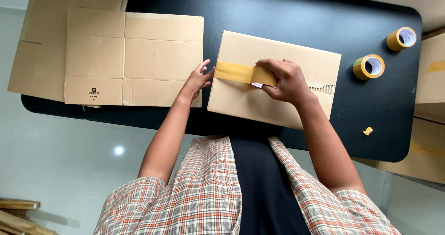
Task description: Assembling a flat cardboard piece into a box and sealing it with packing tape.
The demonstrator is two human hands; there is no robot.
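Black tabletop [287, 17] carries a box [278, 54] mid-taping: left hand [198, 79], fingers loose, pins the tape [234, 71] end while right hand [285, 81] grips the roll, next needing a straight pull along the seam.

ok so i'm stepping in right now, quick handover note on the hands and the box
Left hand: open, fingertips pressing the start of the tan tape strip at the left edge of the cardboard box.
Right hand: grip closed on the tape roll, held against the top of the box mid-seam.
Box sits on the black table; flattened cartons lie to its left, two spare tape rolls to its right, a crumpled tape scrap near the front edge.
Done: tape laid over roughly the left part of the seam.
Left: the seam to the right of the roll shows bare.
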